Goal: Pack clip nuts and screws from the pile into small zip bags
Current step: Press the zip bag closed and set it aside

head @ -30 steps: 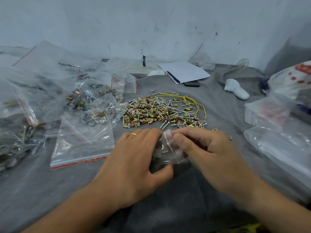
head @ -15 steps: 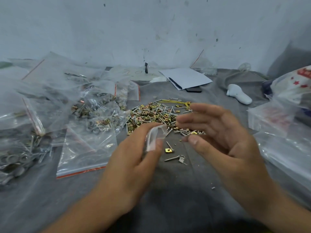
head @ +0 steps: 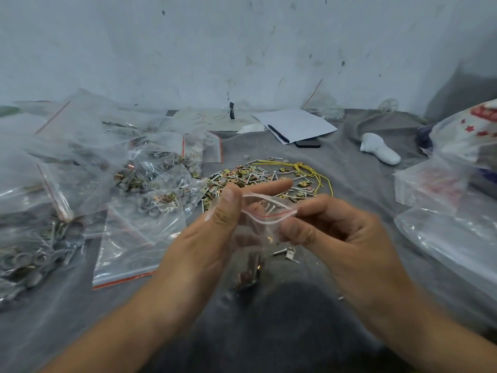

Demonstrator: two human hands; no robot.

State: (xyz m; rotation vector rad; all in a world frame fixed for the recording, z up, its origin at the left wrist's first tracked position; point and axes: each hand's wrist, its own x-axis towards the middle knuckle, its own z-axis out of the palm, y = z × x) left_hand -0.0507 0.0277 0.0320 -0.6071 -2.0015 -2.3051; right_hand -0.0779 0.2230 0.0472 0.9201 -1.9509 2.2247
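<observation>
Since half a second ago both hands have closed on the small zip bag, left hand and right hand each pinching its red-lined mouth open above 2 stray screws, so next I judge I must feed in hardware from the pile.

Glossy clear plastic zip bag; shiny brass-toned and silvery metal pile; matt grey cloth; smooth white paper.
</observation>
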